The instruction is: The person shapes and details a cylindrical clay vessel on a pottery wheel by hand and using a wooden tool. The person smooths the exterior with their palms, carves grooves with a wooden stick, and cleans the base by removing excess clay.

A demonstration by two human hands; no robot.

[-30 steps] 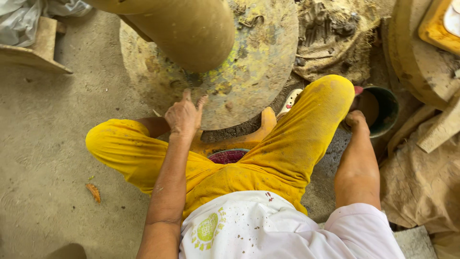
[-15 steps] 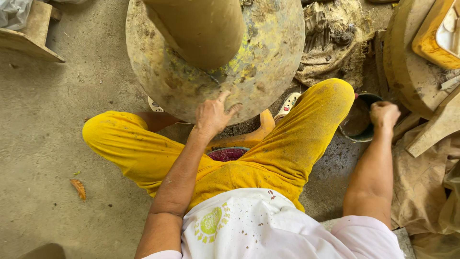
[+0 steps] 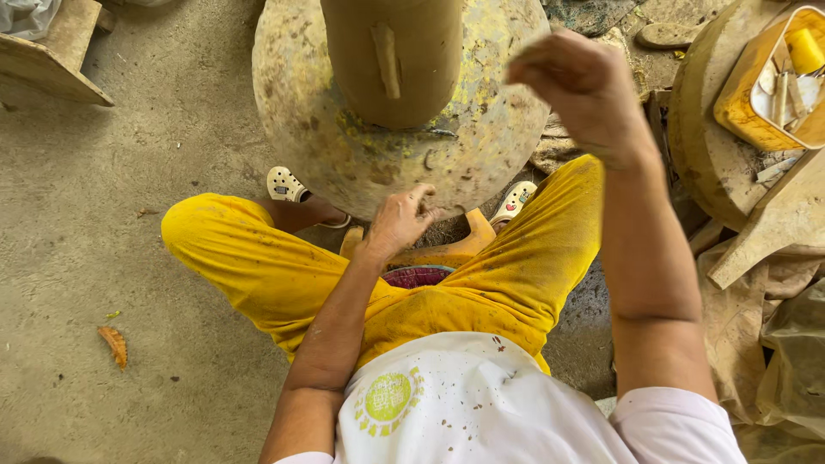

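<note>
Raised since before, right hand (image 3: 584,90) loosely clenched, grip contents hidden; left hand (image 3: 397,219) open-fingered touches wheel (image 3: 292,112) rim

a pottery workshop: clay-smeared turning wheel (image 3: 326,163), tall clay cylinder (image 3: 391,60), dirt floor (image 3: 77,258).

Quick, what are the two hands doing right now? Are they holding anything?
Left hand: open, fingers spread on the near edge of the round clay-smeared wheel, holding nothing.
Right hand: raised, fingers curled inward; cannot tell if it holds anything.
</note>
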